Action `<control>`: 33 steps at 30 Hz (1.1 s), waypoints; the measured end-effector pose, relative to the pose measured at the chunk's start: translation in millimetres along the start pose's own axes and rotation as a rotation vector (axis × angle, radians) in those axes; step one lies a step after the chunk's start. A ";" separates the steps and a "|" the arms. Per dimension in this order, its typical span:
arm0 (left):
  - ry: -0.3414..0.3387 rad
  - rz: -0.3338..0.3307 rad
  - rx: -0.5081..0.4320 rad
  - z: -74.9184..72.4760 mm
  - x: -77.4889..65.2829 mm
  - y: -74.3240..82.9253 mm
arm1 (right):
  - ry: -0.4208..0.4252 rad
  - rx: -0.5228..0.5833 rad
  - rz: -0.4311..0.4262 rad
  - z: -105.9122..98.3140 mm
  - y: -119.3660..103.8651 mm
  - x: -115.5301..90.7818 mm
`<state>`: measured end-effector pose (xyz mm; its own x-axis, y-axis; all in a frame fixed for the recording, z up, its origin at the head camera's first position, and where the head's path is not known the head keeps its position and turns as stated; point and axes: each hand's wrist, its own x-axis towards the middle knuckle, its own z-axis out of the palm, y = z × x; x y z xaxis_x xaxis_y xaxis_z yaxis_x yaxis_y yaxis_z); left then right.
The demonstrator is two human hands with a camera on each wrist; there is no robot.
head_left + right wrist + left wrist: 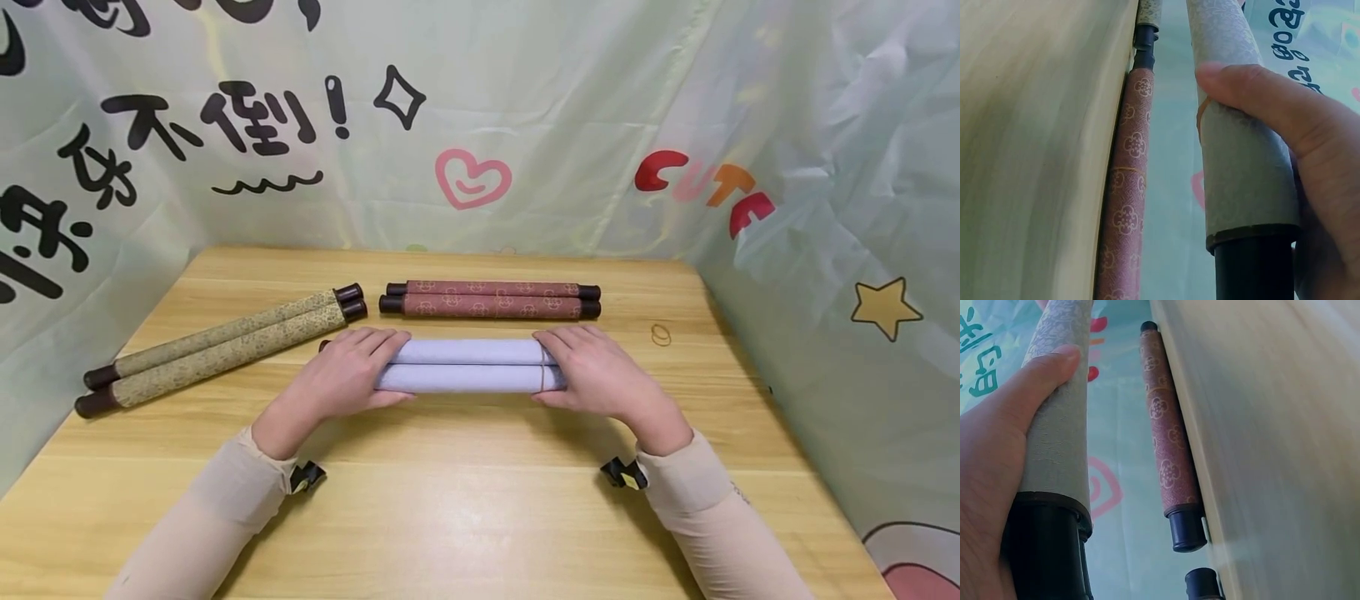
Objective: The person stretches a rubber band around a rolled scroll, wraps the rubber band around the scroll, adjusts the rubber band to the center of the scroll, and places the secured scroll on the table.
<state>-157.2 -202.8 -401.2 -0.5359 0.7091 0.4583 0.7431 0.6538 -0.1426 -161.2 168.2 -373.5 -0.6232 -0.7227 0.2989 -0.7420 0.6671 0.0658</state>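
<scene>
A pale lavender double-rolled scroll [465,367] with dark end knobs is held level across the middle of the table. My left hand [341,375] grips it near the left end, thumb along the near side and fingers over the far side. At the other end my right hand [603,371] holds it the same way. A thin tan rubber band [543,371] loops around both rolls beside the right fingers. In the left wrist view, the scroll's black end knob [1047,547] shows below its cloth. The palms hide parts of both ends.
Behind lies a dark red flowered scroll [491,306], also double-rolled. A yellowish patterned scroll [228,346] lies slanted on the left. Loose rubber bands [661,335] sit at the right of the wooden table [465,500]. Printed cloth [555,100] hangs behind and along the sides.
</scene>
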 end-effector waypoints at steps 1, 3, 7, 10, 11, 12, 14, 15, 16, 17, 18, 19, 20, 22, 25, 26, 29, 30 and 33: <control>0.000 0.000 -0.001 -0.1 -0.3 -0.4 | 0.004 0.000 -0.004 0.2 -0.1 0.2; 0.002 0.002 -0.004 -0.1 -0.7 -1.0 | 0.010 0.003 -0.009 0.5 -0.3 0.5; 0.001 0.002 -0.004 -0.2 -0.3 -1.1 | 0.026 0.007 -0.013 1.9 -0.7 0.4; -0.003 0.009 -0.010 0.2 0.3 0.1 | 0.028 0.013 -0.037 4.3 -3.4 1.9; -0.004 0.012 -0.012 0.4 0.7 0.7 | 0.026 0.017 -0.045 5.2 -4.6 2.6; -0.004 0.015 -0.014 0.4 1.2 1.5 | 0.021 0.021 -0.051 6.0 -5.7 3.2; -0.006 0.020 -0.016 0.7 2.1 2.9 | 0.009 0.033 -0.055 6.6 -8.1 4.1; -0.006 0.021 -0.015 0.8 2.7 3.6 | 0.003 0.041 -0.050 6.8 -8.7 4.2; -0.007 0.019 -0.011 1.1 2.9 4.0 | -0.003 0.047 -0.040 6.2 -9.2 3.9; -0.005 0.015 -0.010 1.0 3.0 4.3 | -0.009 0.053 -0.030 5.5 -9.2 3.6; -0.005 0.012 -0.009 1.0 3.0 4.5 | -0.015 0.061 -0.018 4.4 -9.2 3.1; -0.005 0.010 -0.009 0.9 3.0 4.6 | -0.020 0.070 -0.007 3.1 -8.8 2.6; -0.003 0.008 -0.009 0.6 3.0 4.6 | -0.025 0.079 0.007 1.3 -8.3 2.0; -0.001 0.002 -0.010 0.2 3.1 4.4 | -0.046 0.092 0.037 -1.9 -6.6 0.4; 0.006 -0.002 -0.011 -0.9 3.1 4.4 | -0.075 0.102 0.074 -4.8 -3.5 -1.5; 0.008 -0.002 -0.011 -1.2 3.1 4.4 | -0.082 0.101 0.082 -5.3 -2.7 -2.0; 0.011 0.002 -0.011 -1.4 3.3 4.2 | -0.087 0.087 0.073 -4.7 -1.4 -2.0; 0.011 0.003 -0.011 -1.3 3.3 4.1 | -0.081 0.082 0.063 -4.4 -1.5 -1.5; 0.014 0.006 -0.012 -1.1 3.5 4.0 | -0.054 0.057 0.031 -2.8 -2.2 -0.4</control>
<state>-155.7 -198.0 -399.2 -0.5261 0.7090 0.4696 0.7511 0.6464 -0.1345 -158.7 167.5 -371.1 -0.6576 -0.7115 0.2478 -0.7340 0.6791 0.0022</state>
